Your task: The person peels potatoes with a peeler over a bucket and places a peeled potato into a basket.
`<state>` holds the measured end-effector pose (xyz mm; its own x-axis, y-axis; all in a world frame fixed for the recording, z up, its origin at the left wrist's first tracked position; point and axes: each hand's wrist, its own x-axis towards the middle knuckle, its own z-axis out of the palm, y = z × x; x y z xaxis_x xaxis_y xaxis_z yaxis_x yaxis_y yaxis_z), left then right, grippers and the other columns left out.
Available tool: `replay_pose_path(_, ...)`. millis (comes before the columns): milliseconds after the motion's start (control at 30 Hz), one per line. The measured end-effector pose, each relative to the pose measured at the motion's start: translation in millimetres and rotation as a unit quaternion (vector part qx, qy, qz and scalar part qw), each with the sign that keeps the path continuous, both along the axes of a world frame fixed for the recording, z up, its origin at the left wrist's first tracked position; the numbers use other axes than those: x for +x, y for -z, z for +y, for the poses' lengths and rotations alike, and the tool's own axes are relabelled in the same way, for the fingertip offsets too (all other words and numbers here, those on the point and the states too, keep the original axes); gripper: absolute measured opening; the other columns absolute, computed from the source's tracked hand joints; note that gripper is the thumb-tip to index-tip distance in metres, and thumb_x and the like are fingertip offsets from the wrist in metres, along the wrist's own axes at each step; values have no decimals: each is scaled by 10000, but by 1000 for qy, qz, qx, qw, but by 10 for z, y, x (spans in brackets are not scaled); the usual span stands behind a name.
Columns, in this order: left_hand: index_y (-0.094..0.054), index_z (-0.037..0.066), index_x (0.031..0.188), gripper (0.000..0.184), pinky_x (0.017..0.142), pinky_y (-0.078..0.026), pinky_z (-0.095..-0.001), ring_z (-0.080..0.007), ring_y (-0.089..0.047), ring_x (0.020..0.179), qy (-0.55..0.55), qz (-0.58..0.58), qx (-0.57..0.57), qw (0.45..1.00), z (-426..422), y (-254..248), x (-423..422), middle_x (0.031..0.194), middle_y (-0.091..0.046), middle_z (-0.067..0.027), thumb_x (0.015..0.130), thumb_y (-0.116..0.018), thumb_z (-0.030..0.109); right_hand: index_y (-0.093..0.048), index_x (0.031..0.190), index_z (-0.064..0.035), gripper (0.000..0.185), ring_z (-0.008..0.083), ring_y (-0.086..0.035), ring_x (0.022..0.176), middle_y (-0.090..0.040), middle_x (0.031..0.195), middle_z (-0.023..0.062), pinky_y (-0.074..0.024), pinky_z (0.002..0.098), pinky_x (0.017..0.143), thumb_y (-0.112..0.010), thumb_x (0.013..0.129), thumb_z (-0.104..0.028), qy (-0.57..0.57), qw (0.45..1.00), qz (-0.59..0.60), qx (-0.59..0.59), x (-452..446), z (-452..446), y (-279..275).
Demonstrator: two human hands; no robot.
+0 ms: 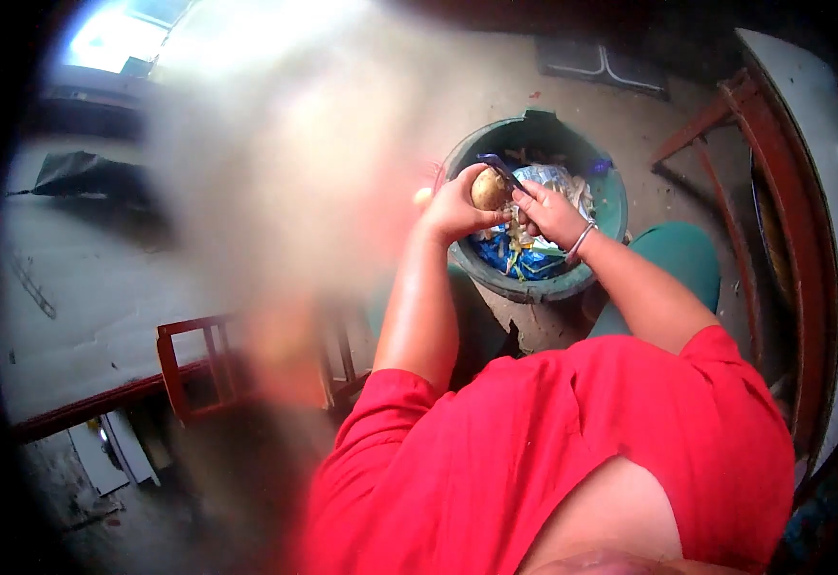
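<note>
Red shirt point(553, 441) sits nearest; left hand point(452, 209) clasps a potato point(489, 190), right hand point(553, 213) a dark tool point(506, 172). A slack grip could drop either into the bin point(613, 199).

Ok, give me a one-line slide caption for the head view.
A potato in the left grip and a dark tool in the right grip, above a green bin holding refuse.

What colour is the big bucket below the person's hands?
The bucket is green, a dull bluish shade; the head view shows it best.
</note>
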<state>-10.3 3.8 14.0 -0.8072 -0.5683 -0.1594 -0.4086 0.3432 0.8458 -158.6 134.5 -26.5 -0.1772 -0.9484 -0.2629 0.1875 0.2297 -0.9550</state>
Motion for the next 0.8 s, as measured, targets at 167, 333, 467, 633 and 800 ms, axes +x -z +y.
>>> replay_pose_path(167,-537,4,1170,650,791,-507,-288,-140,-608,896,-8,-36,13,999,-55,99,4,999,-647,-92,629,-843,193,-572,1039,-24,314,82,-541,648,-571,745,16,-453,237,578,-536,934,-317,-7,997,75,-20,0,26,-25)
replay_pose_path(333,-514,1,1204,741,796,-507,-316,-209,-639,899,-25,-56,43,997,-123,240,28,998,-653,-149,587,-833,260,-542,1052,-46,220,59,-495,670,-526,742,-10,-427,215,601,-512,949,-238,-11,985,153,-83,-6,47,-46)
replay_pose_path(467,-521,-2,1192,723,790,-509,-311,-203,-642,883,21,-7,56,998,-211,428,21,976,-657,-143,581,-818,245,-572,1049,-30,217,150,-569,767,-603,820,79,-459,300,719,-533,927,-205,-51,955,271,-113,-7,77,-166)
replay_pose_path(633,-544,17,1175,654,781,-509,-306,-190,-645,859,-22,21,30,999,-112,255,28,934,-665,-124,602,-787,220,-582,1039,-42,203,264,-613,814,-626,879,153,-469,344,752,-545,907,-191,-41,940,322,-109,3,82,-192)
replay_pose_path(800,-543,4,1171,649,781,-508,-303,-184,-643,859,-11,8,42,999,-128,241,15,934,-665,-121,605,-779,215,-582,1026,-51,201,338,-616,807,-626,861,181,-476,367,727,-556,893,-200,-39,930,354,-89,17,80,-249)
